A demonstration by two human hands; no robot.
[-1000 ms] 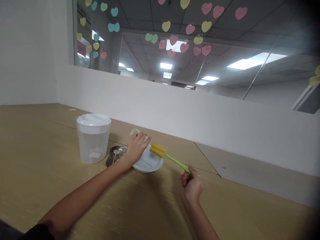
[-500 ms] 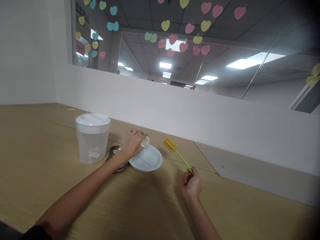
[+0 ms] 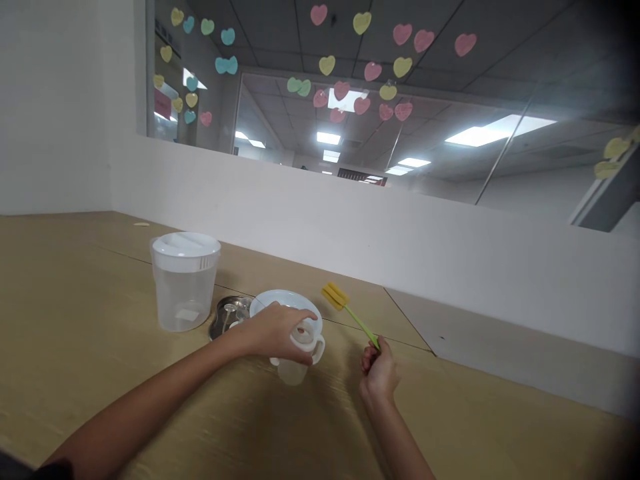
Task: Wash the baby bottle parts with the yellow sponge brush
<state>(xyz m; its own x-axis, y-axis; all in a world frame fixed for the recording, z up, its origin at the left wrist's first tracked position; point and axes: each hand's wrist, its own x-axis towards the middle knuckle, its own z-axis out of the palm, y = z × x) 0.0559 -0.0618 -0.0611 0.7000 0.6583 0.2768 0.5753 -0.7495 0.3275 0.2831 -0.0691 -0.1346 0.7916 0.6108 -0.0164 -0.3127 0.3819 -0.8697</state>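
Left to right: the tub, upright with its lid on, stands apart from both hands. The tray, bearing small clear parts, lies left of the plate, on the surface.

The cup is at the near side of the plate, tilted slightly, its open mouth upward and visible. For good control, the grip is best kept around the firm upper part, with thumb and fingers opposed and clear of the opening; light pressure should suffice, as the wall may be soft. Wrist and forearm are best held above the tray, since a low pass could disturb the parts. The brush, at right, is best steadied by the lower handle, its yellow head in line with the forearm's reach and clear of the plate rim.

Left hand: partly open, thumb and fingers curved about the upper cup; one white cup handle projects to the right. Contact between cup and surface cannot be told.

Right hand: closed about the lower end of the green brush handle, thumb uppermost; the head points far and left, raised, touching neither cup nor plate.
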